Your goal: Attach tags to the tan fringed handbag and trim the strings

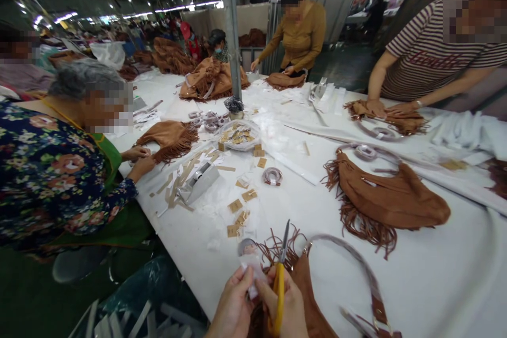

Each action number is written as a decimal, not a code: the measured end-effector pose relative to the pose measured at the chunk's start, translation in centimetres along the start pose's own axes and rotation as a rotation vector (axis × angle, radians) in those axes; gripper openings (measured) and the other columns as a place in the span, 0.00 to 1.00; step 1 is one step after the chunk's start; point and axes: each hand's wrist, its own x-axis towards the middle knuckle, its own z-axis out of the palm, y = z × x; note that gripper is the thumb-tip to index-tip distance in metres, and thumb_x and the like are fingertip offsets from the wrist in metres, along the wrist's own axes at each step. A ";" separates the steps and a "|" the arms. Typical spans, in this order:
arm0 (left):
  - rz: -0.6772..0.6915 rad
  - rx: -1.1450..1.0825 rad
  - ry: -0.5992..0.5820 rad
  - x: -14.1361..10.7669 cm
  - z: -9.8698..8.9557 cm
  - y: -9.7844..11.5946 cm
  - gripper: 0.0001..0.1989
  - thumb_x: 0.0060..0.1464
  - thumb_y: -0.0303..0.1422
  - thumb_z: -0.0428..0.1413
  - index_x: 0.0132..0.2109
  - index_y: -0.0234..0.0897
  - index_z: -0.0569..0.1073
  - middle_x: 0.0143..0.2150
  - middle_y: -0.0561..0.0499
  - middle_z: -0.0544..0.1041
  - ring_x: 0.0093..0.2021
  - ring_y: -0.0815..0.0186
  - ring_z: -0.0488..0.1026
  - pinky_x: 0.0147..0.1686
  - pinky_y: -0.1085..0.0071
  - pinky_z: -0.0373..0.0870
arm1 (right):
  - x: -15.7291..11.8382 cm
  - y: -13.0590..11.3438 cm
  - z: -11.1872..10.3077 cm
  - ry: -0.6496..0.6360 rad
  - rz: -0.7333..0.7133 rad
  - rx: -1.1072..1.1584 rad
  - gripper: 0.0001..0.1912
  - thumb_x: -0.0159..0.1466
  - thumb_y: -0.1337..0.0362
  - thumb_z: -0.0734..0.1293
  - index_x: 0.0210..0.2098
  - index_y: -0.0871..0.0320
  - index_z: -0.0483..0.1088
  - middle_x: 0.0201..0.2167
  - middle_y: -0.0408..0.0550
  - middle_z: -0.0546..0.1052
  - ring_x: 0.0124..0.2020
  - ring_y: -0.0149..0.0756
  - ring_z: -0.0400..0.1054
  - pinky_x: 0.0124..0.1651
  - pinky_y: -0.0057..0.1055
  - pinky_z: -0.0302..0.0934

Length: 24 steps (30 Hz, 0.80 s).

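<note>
At the bottom centre, my left hand (233, 301) pinches a small white piece of paper or film (252, 269). My right hand (287, 301) is beside it, its fingers closed round the yellow handle of scissors (280, 290), whose blades point up and away. The right fingertips also meet the white piece. Beneath both hands lies a brown fringed bag (307, 285), partly hidden by them, with a strap (360, 259) curving to the right. A round greyish item (247, 246) shows just beyond my left fingertips.
The white table (293, 206) holds a second fringed bag (388, 190), brown tags (235, 206), a tape dispenser (200, 185), a coiled strap (272, 176) and a post (231, 26). A person in a floral top (59, 169) works at left; others stand across the table.
</note>
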 end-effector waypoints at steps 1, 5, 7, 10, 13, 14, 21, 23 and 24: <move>-0.010 -0.017 0.009 0.0 -0.2 -0.1 0.19 0.41 0.41 0.64 0.40 0.37 0.73 0.41 0.46 0.77 0.41 0.62 0.73 0.38 0.71 0.66 | 0.1 -0.1 -0.2 -0.001 -0.023 0.004 0.20 0.45 0.54 0.72 0.26 0.56 0.59 0.17 0.36 0.62 0.19 0.28 0.55 0.23 0.26 0.52; -0.058 0.032 -0.095 -0.1 -1.8 1.0 0.17 0.44 0.35 0.63 0.43 0.38 0.72 0.44 0.47 0.76 0.42 0.64 0.72 0.42 0.69 0.67 | 0.8 -1.5 -1.7 -0.143 -0.050 -0.087 0.14 0.45 0.63 0.70 0.28 0.57 0.62 0.19 0.36 0.65 0.22 0.28 0.57 0.25 0.26 0.53; -0.051 0.179 -0.200 -0.1 -2.7 2.5 0.20 0.43 0.36 0.63 0.45 0.37 0.72 0.43 0.47 0.76 0.40 0.64 0.72 0.40 0.69 0.67 | 1.0 -2.3 -2.2 -0.233 -0.034 -0.172 0.11 0.45 0.68 0.68 0.28 0.58 0.63 0.19 0.35 0.64 0.21 0.27 0.55 0.24 0.25 0.50; -0.055 0.487 -0.326 0.3 -3.4 4.8 0.25 0.40 0.36 0.65 0.47 0.35 0.72 0.39 0.47 0.76 0.35 0.66 0.71 0.35 0.72 0.65 | 0.9 -3.3 -2.2 -0.337 -0.029 -0.276 0.12 0.41 0.74 0.65 0.27 0.59 0.64 0.20 0.35 0.63 0.22 0.26 0.54 0.24 0.24 0.48; -0.082 0.754 -0.438 0.6 -3.6 6.1 0.23 0.37 0.37 0.66 0.43 0.34 0.75 0.34 0.50 0.76 0.30 0.67 0.69 0.31 0.74 0.62 | 0.8 -3.8 -1.5 -0.427 -0.045 -0.323 0.11 0.41 0.74 0.65 0.24 0.59 0.62 0.20 0.35 0.63 0.24 0.26 0.54 0.25 0.24 0.47; -0.087 0.823 -0.467 0.8 -3.6 6.2 0.21 0.37 0.38 0.66 0.39 0.33 0.77 0.31 0.50 0.76 0.28 0.68 0.68 0.29 0.75 0.61 | 0.7 -3.9 -1.3 -0.450 -0.052 -0.333 0.10 0.42 0.73 0.65 0.23 0.59 0.62 0.20 0.35 0.62 0.24 0.26 0.53 0.25 0.24 0.47; 0.038 0.820 -0.242 1.1 -4.8 5.2 0.16 0.37 0.42 0.64 0.24 0.31 0.75 0.19 0.54 0.71 0.22 0.72 0.63 0.24 0.76 0.57 | 1.6 -3.3 -1.2 -0.399 -0.095 -0.284 0.12 0.47 0.64 0.70 0.24 0.58 0.61 0.19 0.35 0.60 0.22 0.26 0.52 0.23 0.24 0.48; 0.031 0.636 -0.099 1.0 -5.6 5.2 0.17 0.37 0.42 0.65 0.29 0.30 0.76 0.24 0.51 0.74 0.25 0.70 0.67 0.26 0.76 0.61 | 1.8 -2.0 -1.9 -0.363 -0.073 -0.225 0.13 0.50 0.58 0.69 0.28 0.58 0.62 0.19 0.35 0.60 0.20 0.26 0.52 0.22 0.24 0.49; 0.032 0.534 -0.027 0.9 -6.0 5.2 0.18 0.37 0.42 0.66 0.31 0.30 0.76 0.27 0.49 0.76 0.27 0.69 0.69 0.28 0.75 0.63 | 1.7 -1.1 -2.3 -0.364 -0.054 -0.205 0.13 0.52 0.56 0.68 0.30 0.57 0.63 0.18 0.35 0.59 0.19 0.26 0.52 0.22 0.24 0.49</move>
